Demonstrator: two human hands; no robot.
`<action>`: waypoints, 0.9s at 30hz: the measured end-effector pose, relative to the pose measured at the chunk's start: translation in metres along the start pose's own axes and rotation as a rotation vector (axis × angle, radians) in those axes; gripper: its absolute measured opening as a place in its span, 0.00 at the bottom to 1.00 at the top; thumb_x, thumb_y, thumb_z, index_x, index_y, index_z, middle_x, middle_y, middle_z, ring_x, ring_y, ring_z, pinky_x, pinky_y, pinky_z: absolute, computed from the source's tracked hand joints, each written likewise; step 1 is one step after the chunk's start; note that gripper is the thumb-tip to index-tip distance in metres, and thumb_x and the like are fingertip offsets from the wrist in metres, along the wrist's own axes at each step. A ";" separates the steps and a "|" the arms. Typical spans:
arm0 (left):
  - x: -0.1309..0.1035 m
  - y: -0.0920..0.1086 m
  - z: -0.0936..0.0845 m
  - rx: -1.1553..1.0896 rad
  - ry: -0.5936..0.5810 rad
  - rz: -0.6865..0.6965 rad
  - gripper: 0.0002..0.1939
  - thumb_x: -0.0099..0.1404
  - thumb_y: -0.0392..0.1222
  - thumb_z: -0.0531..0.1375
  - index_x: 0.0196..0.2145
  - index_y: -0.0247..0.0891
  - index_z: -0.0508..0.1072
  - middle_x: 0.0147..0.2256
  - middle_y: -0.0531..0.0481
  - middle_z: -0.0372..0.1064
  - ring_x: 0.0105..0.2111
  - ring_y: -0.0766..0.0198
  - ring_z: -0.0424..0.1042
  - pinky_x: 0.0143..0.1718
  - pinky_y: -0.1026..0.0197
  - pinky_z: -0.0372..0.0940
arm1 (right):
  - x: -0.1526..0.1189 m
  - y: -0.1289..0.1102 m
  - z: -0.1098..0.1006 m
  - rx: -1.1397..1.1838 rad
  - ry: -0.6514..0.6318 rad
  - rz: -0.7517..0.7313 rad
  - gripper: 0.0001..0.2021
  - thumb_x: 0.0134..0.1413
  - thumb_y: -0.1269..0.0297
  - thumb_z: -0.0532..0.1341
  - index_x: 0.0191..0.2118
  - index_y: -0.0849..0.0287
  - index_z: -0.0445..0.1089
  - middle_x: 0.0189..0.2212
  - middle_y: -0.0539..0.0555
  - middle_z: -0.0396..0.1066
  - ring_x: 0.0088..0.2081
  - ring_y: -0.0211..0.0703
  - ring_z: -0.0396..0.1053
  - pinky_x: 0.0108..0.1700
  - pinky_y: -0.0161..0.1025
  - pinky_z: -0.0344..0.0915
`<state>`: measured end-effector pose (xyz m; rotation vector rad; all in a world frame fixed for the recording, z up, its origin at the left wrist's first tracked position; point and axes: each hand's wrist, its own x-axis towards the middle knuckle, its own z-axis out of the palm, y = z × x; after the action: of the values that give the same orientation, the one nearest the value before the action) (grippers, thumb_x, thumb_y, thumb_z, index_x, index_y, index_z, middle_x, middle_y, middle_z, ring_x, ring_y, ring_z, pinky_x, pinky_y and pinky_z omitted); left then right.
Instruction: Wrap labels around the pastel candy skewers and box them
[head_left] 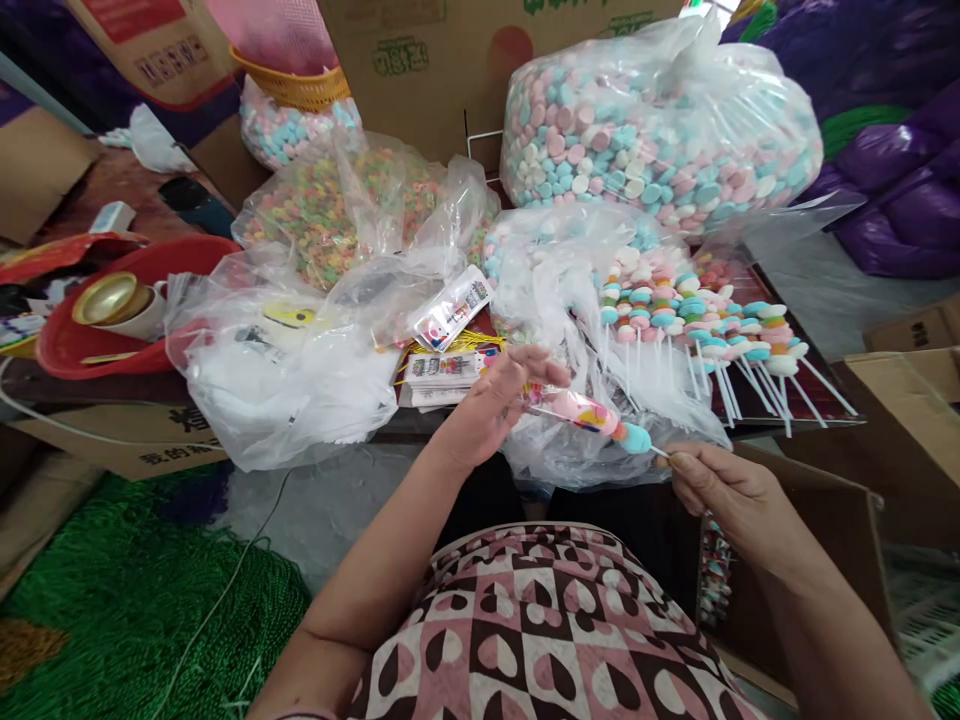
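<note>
A marshmallow candy skewer (636,438) with a blue piece at its lower end is partly inside a clear printed wrapper (577,411). The far end of the wrapper lies in my left hand (491,405), whose fingers are bent around it. My right hand (720,485) pinches the skewer's white stick between thumb and fingers. Just beyond my left hand, a stack of printed wrappers (442,372) rests on the table, with more wrappers (452,308) and yellow twist ties (472,340) behind it.
Several finished skewers (667,300) lie at the table's right, sticks towards me. Behind stand a big bag of pastel marshmallows (660,140) and a bag of gummies (337,205). Left are a white-filled plastic bag (285,370) and a red basin (60,335). An open carton (810,560) stands at lower right.
</note>
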<state>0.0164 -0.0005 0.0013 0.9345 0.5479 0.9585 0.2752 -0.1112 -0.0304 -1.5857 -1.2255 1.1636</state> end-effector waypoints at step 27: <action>0.017 -0.036 0.052 -0.024 0.210 0.190 0.14 0.65 0.55 0.61 0.38 0.42 0.68 0.27 0.55 0.71 0.33 0.65 0.75 0.42 0.60 0.66 | 0.005 -0.007 0.092 0.649 -0.037 0.160 0.19 0.50 0.46 0.68 0.32 0.59 0.72 0.12 0.41 0.50 0.16 0.31 0.47 0.20 0.33 0.43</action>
<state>0.0793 -0.0168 -0.0032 0.8809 0.6312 1.2409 0.1851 -0.0998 -0.0486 -1.1789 -0.6413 1.5063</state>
